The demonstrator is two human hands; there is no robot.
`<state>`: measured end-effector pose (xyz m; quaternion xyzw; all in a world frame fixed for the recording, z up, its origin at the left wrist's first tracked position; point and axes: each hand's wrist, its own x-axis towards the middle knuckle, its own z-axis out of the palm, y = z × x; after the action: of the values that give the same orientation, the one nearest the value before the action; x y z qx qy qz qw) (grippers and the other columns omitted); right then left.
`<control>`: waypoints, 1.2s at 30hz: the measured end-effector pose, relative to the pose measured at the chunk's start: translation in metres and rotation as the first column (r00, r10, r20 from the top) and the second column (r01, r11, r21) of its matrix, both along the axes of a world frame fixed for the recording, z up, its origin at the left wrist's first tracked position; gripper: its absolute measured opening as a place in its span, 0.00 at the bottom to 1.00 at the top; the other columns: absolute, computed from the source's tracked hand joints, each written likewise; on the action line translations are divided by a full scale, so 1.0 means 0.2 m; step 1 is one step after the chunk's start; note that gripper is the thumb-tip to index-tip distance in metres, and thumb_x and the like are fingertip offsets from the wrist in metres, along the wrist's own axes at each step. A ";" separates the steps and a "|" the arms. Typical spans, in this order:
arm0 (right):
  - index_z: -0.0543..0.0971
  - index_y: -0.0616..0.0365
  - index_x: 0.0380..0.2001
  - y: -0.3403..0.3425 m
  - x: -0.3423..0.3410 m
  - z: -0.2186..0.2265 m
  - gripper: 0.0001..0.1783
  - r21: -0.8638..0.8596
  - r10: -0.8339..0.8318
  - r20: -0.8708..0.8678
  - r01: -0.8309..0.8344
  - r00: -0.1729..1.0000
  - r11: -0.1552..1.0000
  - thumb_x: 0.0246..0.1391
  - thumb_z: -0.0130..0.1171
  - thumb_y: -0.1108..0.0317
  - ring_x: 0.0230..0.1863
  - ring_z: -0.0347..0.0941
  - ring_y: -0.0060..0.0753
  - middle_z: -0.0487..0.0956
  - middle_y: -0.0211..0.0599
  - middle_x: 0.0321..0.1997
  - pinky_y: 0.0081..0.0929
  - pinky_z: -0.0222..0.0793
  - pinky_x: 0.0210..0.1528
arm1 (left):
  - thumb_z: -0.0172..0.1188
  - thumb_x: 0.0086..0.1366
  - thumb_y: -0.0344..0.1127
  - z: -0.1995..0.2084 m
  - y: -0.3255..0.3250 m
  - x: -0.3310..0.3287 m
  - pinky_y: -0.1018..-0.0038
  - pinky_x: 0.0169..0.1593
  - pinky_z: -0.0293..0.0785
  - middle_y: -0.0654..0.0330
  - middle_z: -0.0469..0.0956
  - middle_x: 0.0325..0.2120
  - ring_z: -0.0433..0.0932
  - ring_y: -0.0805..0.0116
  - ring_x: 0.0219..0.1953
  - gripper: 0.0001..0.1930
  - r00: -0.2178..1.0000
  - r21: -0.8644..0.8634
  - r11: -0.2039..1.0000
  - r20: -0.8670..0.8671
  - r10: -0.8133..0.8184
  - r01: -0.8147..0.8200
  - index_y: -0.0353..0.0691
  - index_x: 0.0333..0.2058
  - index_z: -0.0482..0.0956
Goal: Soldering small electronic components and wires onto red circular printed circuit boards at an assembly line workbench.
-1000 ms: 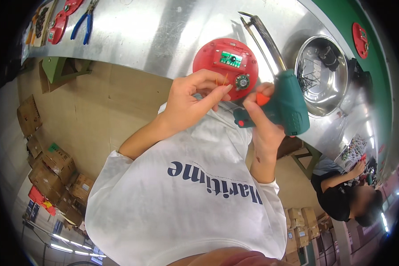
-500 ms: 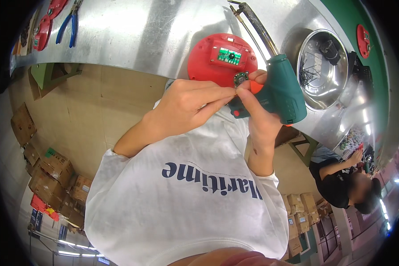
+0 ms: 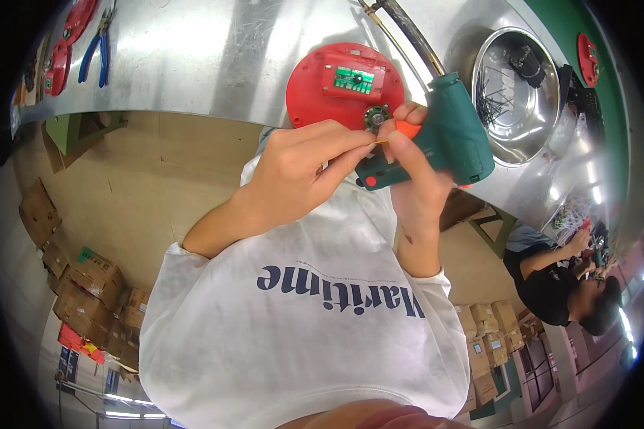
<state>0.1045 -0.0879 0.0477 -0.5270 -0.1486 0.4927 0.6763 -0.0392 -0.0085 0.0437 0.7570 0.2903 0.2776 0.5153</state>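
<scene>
My right hand (image 3: pixel 418 168) is closed round the handle of a dark green soldering gun (image 3: pixel 454 136) with an orange trigger (image 3: pixel 408 129); its metal tube and tip point away from me. At the thumb and fingertip of that hand lies the end of a thin yellow wire (image 3: pixel 381 141). My left hand (image 3: pixel 304 161) is closed in a pinch on the same wire, its fingertips close to the right thumb. Just beyond the fingers is a small round part with a green rim (image 3: pixel 376 116), at the edge of a red round housing (image 3: pixel 304 93) that carries a green circuit board (image 3: pixel 354 80).
A shiny metal bowl (image 3: pixel 529 136) with dark thin pieces stands right of the gun. Blue-handled pliers (image 3: pixel 95 53) and red housings (image 3: pixel 59 61) lie at the far left of the metal table (image 3: pixel 193 64). Another person (image 3: pixel 551 286) works at the right; cardboard boxes (image 3: pixel 86 307) stand behind.
The view has shifted slightly, so the table things sit a little higher and further left. My hands have come slightly apart, showing more of the yellow wire between them.
</scene>
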 end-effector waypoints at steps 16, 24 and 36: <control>0.73 0.62 0.40 0.01 -0.03 0.01 0.15 -0.037 -0.072 -0.016 0.071 0.997 0.997 0.48 0.59 0.84 0.34 0.74 0.25 0.74 0.41 0.43 0.20 0.68 0.34 | 0.64 0.54 0.21 0.03 -0.04 0.03 0.82 0.22 0.67 0.57 0.80 0.23 0.75 0.74 0.19 0.07 0.998 0.012 0.999 -0.045 0.034 -0.034 0.32 0.34 0.81; 0.71 0.63 0.43 -0.01 -0.01 0.00 0.13 0.058 -0.051 -0.013 0.051 0.999 0.997 0.53 0.54 0.80 0.34 0.74 0.30 0.73 0.43 0.44 0.23 0.67 0.33 | 0.65 0.51 0.19 -0.03 -0.01 0.02 0.81 0.26 0.70 0.56 0.79 0.32 0.75 0.72 0.25 0.07 0.995 0.130 0.987 0.046 0.093 -0.098 0.31 0.32 0.83; 0.69 0.64 0.35 -0.33 0.19 0.02 0.13 -0.118 0.220 0.196 -0.200 0.956 0.973 0.50 0.56 0.66 0.29 0.66 0.29 0.71 0.46 0.38 0.24 0.63 0.33 | 0.65 0.50 0.22 -0.12 0.06 0.08 0.75 0.42 0.72 0.53 0.74 0.50 0.71 0.69 0.43 0.03 0.940 0.079 0.937 0.016 0.340 -0.341 0.33 0.25 0.81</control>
<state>0.1434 -0.1540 0.0510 -0.5888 -0.2494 0.5107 0.5748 -0.0225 0.0036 0.0201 0.7153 0.4049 0.3748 0.4288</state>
